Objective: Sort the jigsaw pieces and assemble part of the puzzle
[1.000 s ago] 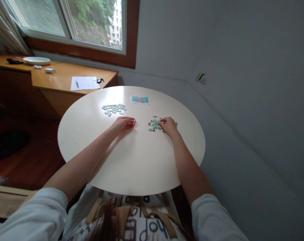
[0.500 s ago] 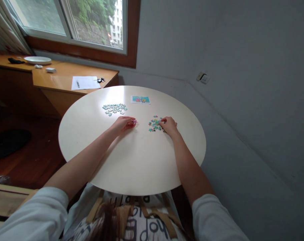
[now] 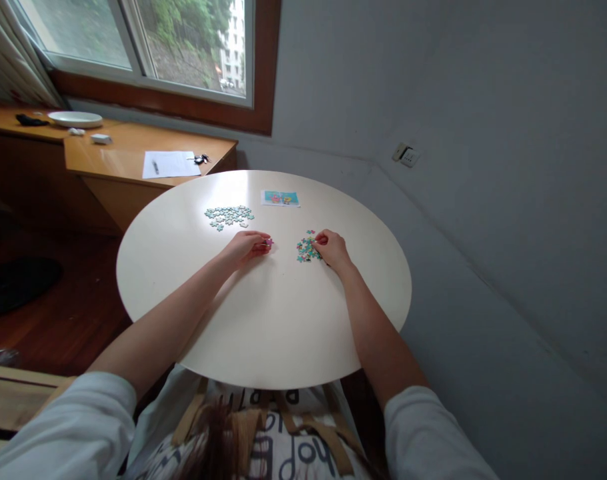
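Holds both arms stretched forward, reaching about equally far, with the left forearm (image 3: 168, 320) slanting inward from the left and the right forearm (image 3: 378, 327) slanting inward from the right. Angles the left hand (image 3: 248, 246) to the right, with fingers curled and pinched at the tips. Points the right hand (image 3: 332, 249) toward the left, bent at the wrist, with fingers rounded downward, thumb and forefinger close together.

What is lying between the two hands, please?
In the head view, a pile of puzzle pieces lies there, by the right hand; the left hand holds a pink piece.
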Demonstrator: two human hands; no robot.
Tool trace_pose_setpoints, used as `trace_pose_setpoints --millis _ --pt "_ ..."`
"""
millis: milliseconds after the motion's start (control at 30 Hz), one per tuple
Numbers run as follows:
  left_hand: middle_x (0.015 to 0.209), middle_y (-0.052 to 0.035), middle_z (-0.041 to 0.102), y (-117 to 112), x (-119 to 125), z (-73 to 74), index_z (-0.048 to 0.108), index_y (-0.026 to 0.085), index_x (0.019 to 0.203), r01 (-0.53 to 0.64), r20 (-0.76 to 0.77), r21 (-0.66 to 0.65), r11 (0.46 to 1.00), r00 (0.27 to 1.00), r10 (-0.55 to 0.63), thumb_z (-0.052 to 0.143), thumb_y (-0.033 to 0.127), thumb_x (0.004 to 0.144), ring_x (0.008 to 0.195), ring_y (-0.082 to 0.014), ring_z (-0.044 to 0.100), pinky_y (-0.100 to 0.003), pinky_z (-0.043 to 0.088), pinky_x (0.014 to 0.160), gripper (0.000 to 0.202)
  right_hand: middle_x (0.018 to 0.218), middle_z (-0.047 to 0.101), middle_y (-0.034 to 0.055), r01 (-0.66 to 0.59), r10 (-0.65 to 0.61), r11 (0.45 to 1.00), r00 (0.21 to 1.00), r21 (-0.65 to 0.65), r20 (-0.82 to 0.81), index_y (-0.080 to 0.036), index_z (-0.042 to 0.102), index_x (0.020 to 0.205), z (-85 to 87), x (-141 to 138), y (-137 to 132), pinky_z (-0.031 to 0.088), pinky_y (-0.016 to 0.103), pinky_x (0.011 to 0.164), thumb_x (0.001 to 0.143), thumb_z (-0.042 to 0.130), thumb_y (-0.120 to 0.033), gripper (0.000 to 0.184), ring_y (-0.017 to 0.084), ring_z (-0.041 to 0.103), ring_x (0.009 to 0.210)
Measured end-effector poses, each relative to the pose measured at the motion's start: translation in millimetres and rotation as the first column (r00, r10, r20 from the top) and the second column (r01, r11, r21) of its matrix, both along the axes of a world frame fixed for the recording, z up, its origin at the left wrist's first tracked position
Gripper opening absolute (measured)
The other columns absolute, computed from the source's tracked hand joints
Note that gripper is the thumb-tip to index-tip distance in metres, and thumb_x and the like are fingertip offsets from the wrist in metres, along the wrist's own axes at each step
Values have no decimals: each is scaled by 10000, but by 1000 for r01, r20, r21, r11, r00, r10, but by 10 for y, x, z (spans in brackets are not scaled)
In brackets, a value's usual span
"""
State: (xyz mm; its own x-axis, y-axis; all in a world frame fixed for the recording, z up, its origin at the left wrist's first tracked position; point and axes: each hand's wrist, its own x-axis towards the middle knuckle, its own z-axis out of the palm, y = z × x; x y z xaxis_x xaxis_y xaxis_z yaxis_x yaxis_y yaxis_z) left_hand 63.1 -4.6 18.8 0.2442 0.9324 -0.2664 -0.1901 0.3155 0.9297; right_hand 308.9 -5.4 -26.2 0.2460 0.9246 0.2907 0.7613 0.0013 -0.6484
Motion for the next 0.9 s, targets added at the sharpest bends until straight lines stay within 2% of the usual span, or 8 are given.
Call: trace_pose_setpoints --millis 167,267,400,567,700,800,900 --pt "648 -74 655 8 -1 -2 626 69 743 2 0 5 1000 1000 -2 553 -13 690 547 -118 606 -264 521 649 122 684 649 -20 -33 38 998 996 57 -86 -190 639 752 -3 -21 7 465 258 674 681 650 -223 79 131 596 657" --pt "649 -70 654 14 -7 -12 626 71 739 9 4 8 1000 1000 -9 566 -6 683 550 -118 605 -259 520 642 113 685 643 -11 -37 48 996 990 85 -135 -173 672 866 43 -32 -16 463 250 649 701 628 -209 175 127 579 632" --pt "663 -75 657 24 -15 -28 632 75 745 17 9 12 1000 1000 -17 581 1 670 561 -123 607 -278 526 669 118 736 662 21 -11 26 995 988 99 -152 -141 686 1007 111 -31 -40 470 264 693 723 602 -191 300 135 578 665" --pt "671 -80 658 31 -18 -35 633 74 742 17 6 13 1000 1000 -17 582 6 681 561 -122 608 -272 522 657 105 761 681 46 6 5 993 995 118 -96 -134 719 901 149 -33 -49 468 292 725 733 565 -190 235 154 571 692" --pt "669 -75 659 23 -15 -24 631 82 735 22 7 15 1000 1000 -22 603 14 673 563 -120 606 -260 521 644 96 735 677 36 15 4 987 993 162 -119 -148 717 859 131 27 -24 470 289 709 720 542 -184 226 154 570 681" --pt "666 -76 658 14 -9 -11 631 79 730 17 3 15 1000 1000 -17 591 6 671 556 -118 601 -263 520 642 103 756 684 47 78 -39 977 980 197 -196 -141 713 863 110 199 16 475 288 705 713 535 -196 239 157 587 686" --pt "669 -77 656 9 -3 -2 629 76 730 10 -4 11 1000 1000 -10 577 -1 680 548 -115 599 -263 517 636 106 764 689 66 248 -183 945 942 214 -281 -126 712 850 81 441 51 479 296 710 705 544 -216 240 168 605 703"
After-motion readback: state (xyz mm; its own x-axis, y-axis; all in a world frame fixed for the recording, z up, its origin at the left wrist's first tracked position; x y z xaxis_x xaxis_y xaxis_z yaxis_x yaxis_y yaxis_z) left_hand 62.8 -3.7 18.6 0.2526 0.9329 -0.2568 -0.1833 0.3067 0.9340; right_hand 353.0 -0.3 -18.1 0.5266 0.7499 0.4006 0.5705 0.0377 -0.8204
